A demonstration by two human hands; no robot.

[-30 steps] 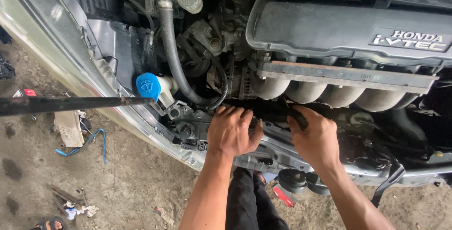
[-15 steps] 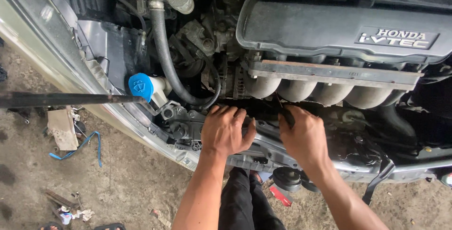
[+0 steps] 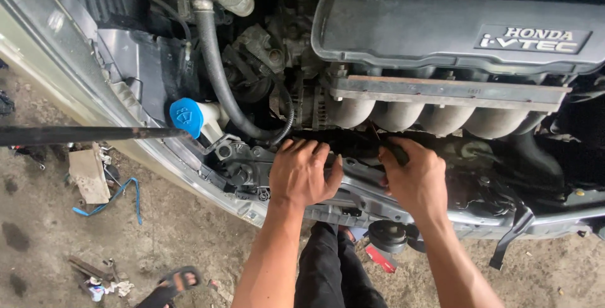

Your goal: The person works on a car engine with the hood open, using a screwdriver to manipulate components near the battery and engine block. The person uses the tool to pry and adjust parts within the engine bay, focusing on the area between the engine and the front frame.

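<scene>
black part (image 3: 359, 147) x1 | left hand (image 3: 302, 172) + right hand (image 3: 413, 179) on it | 4 intake runners (image 3: 428, 116)

Two hands, left hand (image 3: 302, 172) and right hand (image 3: 413, 179), at six o'clock. Four intake runners (image 3: 435, 119) (grey, side by side) at two o'clock. One blue cap (image 3: 186, 117) at nine o'clock. One black hose (image 3: 217, 75).

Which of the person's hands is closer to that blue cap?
Left. The left hand lies just right of the blue cap; the right hand is farther right.
</scene>
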